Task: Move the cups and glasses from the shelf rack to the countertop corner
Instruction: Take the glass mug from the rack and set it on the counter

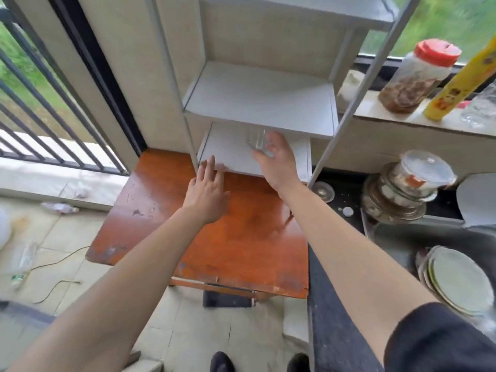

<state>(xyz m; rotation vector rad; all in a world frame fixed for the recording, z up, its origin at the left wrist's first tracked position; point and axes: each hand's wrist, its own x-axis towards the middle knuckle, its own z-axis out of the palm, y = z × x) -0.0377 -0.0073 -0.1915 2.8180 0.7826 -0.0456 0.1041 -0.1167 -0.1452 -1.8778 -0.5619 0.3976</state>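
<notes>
A white shelf rack (260,103) stands on a red-brown wooden table (241,237). One clear glass (256,139) stands on the rack's lowest shelf (228,151), partly hidden under the shelf above. My right hand (276,159) is just to the right of the glass, fingers spread, thumb reaching under its base; whether it touches is unclear. My left hand (206,194) hovers flat and open at the front left edge of the lowest shelf, holding nothing.
A dark countertop (330,291) runs along the right with a sink (402,242), stacked plates (459,283) and stacked glass lidded containers (402,189). On the window ledge stand a red-lidded jar (418,79) and a yellow bottle (461,81). A barred railing (40,116) is at left.
</notes>
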